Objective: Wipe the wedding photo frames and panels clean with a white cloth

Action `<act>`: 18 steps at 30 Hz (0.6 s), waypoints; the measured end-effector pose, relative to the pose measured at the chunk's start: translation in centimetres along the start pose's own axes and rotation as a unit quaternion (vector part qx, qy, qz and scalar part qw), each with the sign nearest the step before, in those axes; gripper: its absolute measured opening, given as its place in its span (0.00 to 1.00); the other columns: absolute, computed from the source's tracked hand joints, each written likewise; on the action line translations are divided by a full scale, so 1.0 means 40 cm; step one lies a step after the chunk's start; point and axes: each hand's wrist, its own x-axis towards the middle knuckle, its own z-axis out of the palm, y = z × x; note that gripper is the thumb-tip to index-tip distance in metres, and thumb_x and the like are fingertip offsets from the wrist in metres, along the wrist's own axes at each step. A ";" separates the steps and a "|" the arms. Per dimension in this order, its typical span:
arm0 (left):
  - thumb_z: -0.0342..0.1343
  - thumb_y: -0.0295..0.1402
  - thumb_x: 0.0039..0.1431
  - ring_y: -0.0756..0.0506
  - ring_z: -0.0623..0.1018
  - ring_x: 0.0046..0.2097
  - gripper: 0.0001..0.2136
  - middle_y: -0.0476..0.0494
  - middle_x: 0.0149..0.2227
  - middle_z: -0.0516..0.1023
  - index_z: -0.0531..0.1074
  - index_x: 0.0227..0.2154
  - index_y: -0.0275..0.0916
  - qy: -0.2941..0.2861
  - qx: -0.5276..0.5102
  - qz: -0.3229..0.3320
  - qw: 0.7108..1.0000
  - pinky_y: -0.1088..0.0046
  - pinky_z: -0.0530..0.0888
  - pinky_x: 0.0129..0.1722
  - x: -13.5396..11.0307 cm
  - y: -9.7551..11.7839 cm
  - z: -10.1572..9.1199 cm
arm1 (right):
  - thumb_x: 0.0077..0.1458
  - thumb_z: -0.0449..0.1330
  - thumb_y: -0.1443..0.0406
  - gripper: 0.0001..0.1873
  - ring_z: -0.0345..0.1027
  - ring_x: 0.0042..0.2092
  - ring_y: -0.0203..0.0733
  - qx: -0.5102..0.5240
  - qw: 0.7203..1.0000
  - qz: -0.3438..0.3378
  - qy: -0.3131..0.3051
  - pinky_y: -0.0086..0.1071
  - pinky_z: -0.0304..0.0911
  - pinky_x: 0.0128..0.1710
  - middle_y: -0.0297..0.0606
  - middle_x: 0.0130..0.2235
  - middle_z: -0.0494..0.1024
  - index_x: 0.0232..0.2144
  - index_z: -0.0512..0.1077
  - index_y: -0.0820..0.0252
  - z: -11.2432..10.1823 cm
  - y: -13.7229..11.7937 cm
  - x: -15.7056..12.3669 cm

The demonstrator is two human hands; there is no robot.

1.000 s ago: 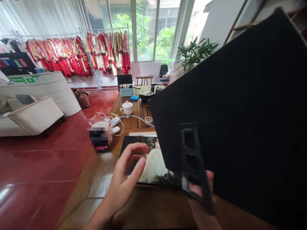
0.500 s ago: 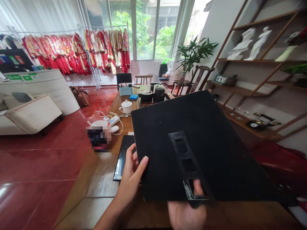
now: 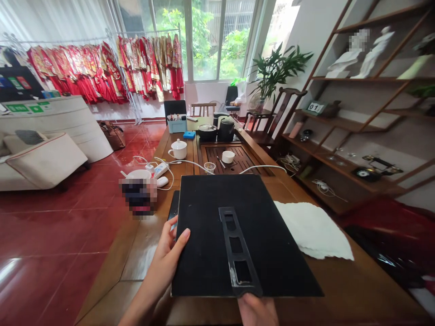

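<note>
A large black backing board [image 3: 244, 226] with a slotted black stand strip [image 3: 238, 249] down its middle lies nearly flat over the near end of the wooden table [image 3: 340, 280]. My left hand [image 3: 166, 258] grips its left edge, thumb on top and fingers underneath. My right hand [image 3: 256, 308] holds the near edge just below the strip; only part of it shows. A dark photo frame [image 3: 174, 206] peeks out from under the board's left side.
A white cloth [image 3: 312, 231] lies right of the board. Farther along stand a white lidded cup [image 3: 178, 149], a tea tray [image 3: 238, 158] with kettles, a power strip with cables [image 3: 161, 170] and a blurred object [image 3: 137, 194]. Shelves line the right wall.
The board has come down from tilted up in front of me to lying almost flat over the photo frame. My left hand moved from hovering open to gripping the board's left edge.
</note>
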 end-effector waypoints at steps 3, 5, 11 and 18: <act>0.67 0.43 0.52 0.40 0.82 0.41 0.29 0.40 0.45 0.80 0.63 0.54 0.42 0.016 -0.001 -0.029 0.999 0.67 0.79 0.38 0.006 -0.008 -0.013 | 0.47 0.66 0.53 0.22 0.76 0.40 0.54 0.020 0.995 0.092 0.015 0.51 0.72 0.43 0.38 0.34 0.82 0.46 0.76 0.45 -0.013 0.001 -0.005; 0.68 0.43 0.50 0.39 0.83 0.39 0.30 0.40 0.43 0.81 0.64 0.53 0.41 0.027 0.001 -0.041 0.999 0.67 0.79 0.36 0.011 -0.012 -0.017 | 0.43 0.69 0.54 0.23 0.76 0.42 0.55 0.036 0.991 0.129 0.022 0.52 0.71 0.46 0.38 0.34 0.82 0.44 0.77 0.47 -0.014 0.002 -0.001; 0.69 0.44 0.48 0.39 0.83 0.39 0.30 0.41 0.40 0.82 0.65 0.51 0.40 0.047 0.010 -0.040 0.998 0.67 0.79 0.34 0.031 -0.015 -0.025 | 0.38 0.73 0.58 0.20 0.74 0.47 0.55 0.105 0.976 0.186 0.047 0.53 0.66 0.51 0.40 0.40 0.82 0.37 0.78 0.52 0.004 0.008 0.013; 0.66 0.45 0.52 0.40 0.82 0.38 0.28 0.39 0.41 0.81 0.65 0.51 0.38 0.024 0.089 -0.036 0.995 0.66 0.78 0.36 0.050 0.000 -0.035 | 0.38 0.73 0.58 0.20 0.74 0.46 0.57 0.096 0.973 0.206 0.030 0.56 0.66 0.50 0.43 0.40 0.82 0.37 0.79 0.56 0.008 0.010 0.018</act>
